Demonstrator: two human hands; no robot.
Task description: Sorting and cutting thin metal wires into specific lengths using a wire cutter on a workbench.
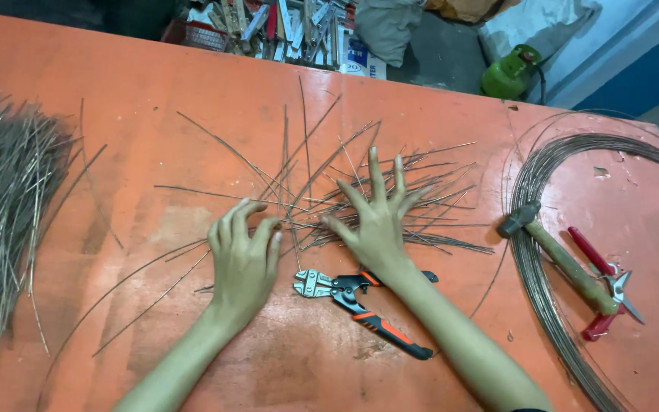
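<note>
A loose scatter of cut wire pieces (329, 179) lies in the middle of an orange table (154, 84). My right hand (377, 221) rests flat on the scatter's right half with its fingers spread wide. My left hand (243, 255) sits at the scatter's left edge, fingers curled down onto a few wires; I cannot tell whether it grips any. A small bolt cutter (360, 300) with black and orange handles lies on the table just below both hands, partly under my right wrist.
A thick bundle of cut wires (5, 206) lies at the left edge. At the right sits a large wire coil (543, 252) with a wooden-handled hammer (554, 252) on it and red-handled snips (608, 286). Beyond the table are a green gas canister (509, 74) and clutter.
</note>
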